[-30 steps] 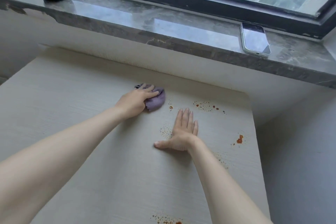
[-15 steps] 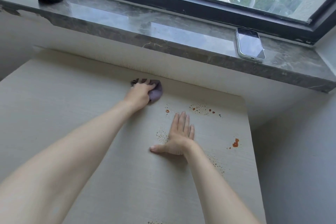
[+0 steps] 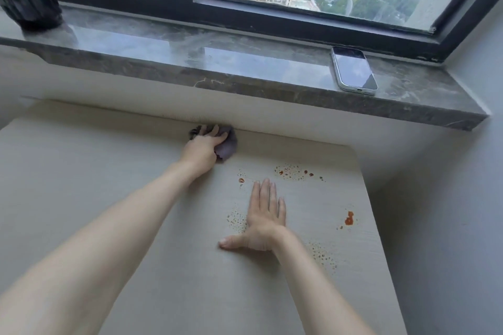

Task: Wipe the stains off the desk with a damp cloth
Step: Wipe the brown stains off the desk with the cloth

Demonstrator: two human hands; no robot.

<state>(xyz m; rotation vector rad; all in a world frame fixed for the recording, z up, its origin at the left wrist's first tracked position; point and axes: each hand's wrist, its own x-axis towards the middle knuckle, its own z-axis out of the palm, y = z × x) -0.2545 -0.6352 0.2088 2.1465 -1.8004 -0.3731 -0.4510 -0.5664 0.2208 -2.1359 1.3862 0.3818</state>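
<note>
My left hand (image 3: 202,148) grips a bunched purple cloth (image 3: 227,145) on the pale desk (image 3: 81,185), right at its far edge by the wall. My right hand (image 3: 265,216) lies flat on the desk, fingers straight and thumb spread. Reddish-brown stains dot the desk: a speckled cluster (image 3: 292,172) beyond my right fingertips, a small spot (image 3: 241,180) to their left, fine specks (image 3: 235,219) beside the right hand, a larger red blot (image 3: 349,218) near the right edge, and more specks (image 3: 324,253) right of my wrist.
A grey stone windowsill (image 3: 190,60) runs above the desk's far edge. A phone (image 3: 353,69) lies face up on it at the right, and a dark ribbed vase (image 3: 27,0) stands at the far left. The desk's right edge drops off beside a grey wall.
My left hand has pushed the cloth away from me, from the desk's middle up to the far edge by the wall. The right hand has stayed flat in place.
</note>
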